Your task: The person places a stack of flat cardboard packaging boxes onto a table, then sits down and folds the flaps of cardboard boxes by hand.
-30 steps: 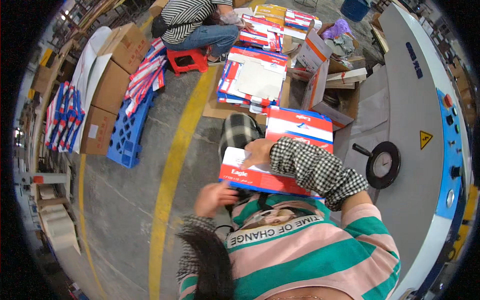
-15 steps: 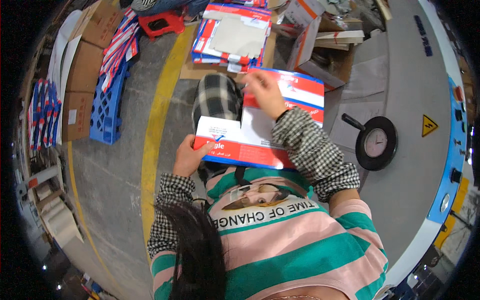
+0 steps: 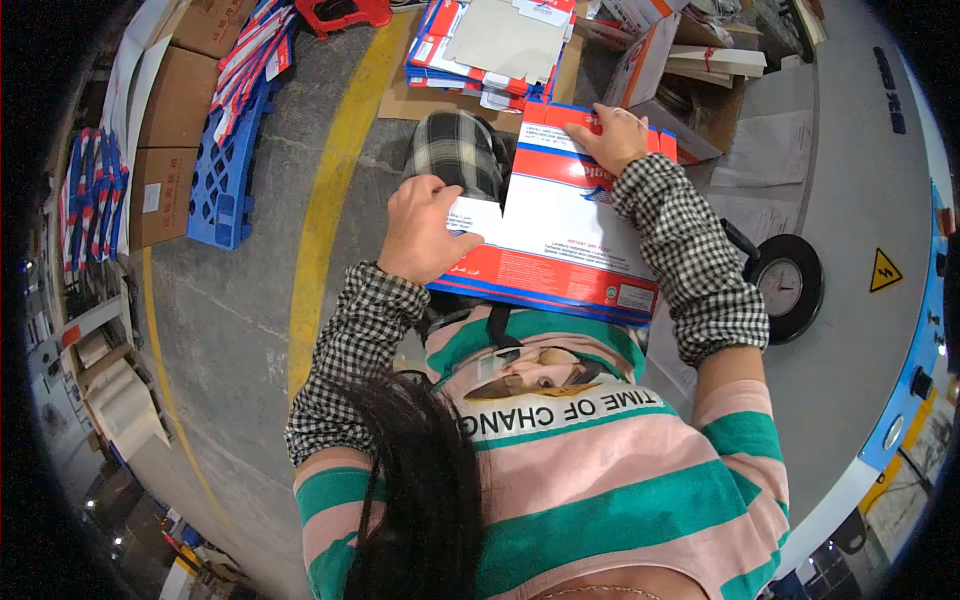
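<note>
A printed red, white and blue carton lies across my lap, mostly flat, with panels stepped at its left side. My left hand is at its left end, fingers bent over the white and red panel with the thumb on top. At the far edge, my right hand has its fingers curled over a red and white flap, the thumb toward the left. The undersides of the fingers are hidden. Beyond the carton a stack of similar flat cartons sits on brown cardboard, with a plain grey board on top.
At the right stands a grey machine with a black handwheel and gauge. Open boxes stand ahead on the right. To the left are a blue plastic pallet, brown cartons and a yellow floor line. A red stool is far ahead.
My left hand has moved up and over the carton's left panel. My right hand has gone right along the far edge, where a flap now shows folded. The view has shifted slightly.
</note>
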The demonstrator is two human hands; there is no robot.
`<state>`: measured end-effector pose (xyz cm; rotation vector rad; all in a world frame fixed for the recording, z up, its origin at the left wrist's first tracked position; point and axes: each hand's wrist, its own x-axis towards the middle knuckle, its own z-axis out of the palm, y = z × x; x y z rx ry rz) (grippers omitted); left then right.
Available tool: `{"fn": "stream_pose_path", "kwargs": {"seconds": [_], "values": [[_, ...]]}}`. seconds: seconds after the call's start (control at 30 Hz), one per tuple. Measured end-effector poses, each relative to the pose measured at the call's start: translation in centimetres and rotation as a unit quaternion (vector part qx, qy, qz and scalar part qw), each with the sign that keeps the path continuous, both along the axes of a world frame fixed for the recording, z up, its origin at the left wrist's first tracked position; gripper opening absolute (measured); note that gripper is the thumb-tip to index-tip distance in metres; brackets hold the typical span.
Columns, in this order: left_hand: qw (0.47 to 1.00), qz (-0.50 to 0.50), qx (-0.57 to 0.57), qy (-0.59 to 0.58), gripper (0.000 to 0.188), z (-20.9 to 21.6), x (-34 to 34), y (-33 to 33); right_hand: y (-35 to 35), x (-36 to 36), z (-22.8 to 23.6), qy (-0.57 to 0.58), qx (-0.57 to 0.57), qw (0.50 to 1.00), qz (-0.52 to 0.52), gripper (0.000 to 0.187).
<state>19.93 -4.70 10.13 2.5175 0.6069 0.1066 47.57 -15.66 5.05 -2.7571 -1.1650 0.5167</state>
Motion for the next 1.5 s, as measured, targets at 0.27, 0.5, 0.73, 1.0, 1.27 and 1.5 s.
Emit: {"fn": "stream_pose_path", "kwargs": {"seconds": [0.27, 0.5, 0.73, 1.0, 1.27, 1.5], "values": [[0.997, -0.051, -0.062, -0.010, 0.040, 0.2, 0.5, 0.3, -1.4, 0.2, -1.0, -0.012, 0.037, 0.999, 0.008, 0.075], [0.995, -0.081, -0.003, -0.053, 0.040, 0.4, 1.1, 0.6, -1.5, -0.9, -1.4, -0.043, 0.052, 0.998, -0.009, 0.073], [0.992, -0.101, -0.027, -0.067, 0.035, 1.7, 1.7, -0.5, -1.5, -6.0, 2.8, 0.171, 0.288, 0.933, 0.133, 0.056], [0.971, -0.089, -0.208, -0.079, 0.022, 1.4, 1.9, 2.0, -5.3, -12.2, 7.3, 0.229, 0.202, 0.922, 0.238, 0.026], [0.972, -0.086, -0.188, 0.112, 0.036, -1.4, 2.9, 4.8, -5.7, -11.5, 7.2, 0.187, 0.165, 0.929, 0.275, 0.031], [0.950, -0.115, -0.216, 0.195, 0.028, -1.0, 4.4, 4.7, -5.5, -11.7, 7.3, 0.189, 0.128, 0.928, 0.294, 0.037]]}}
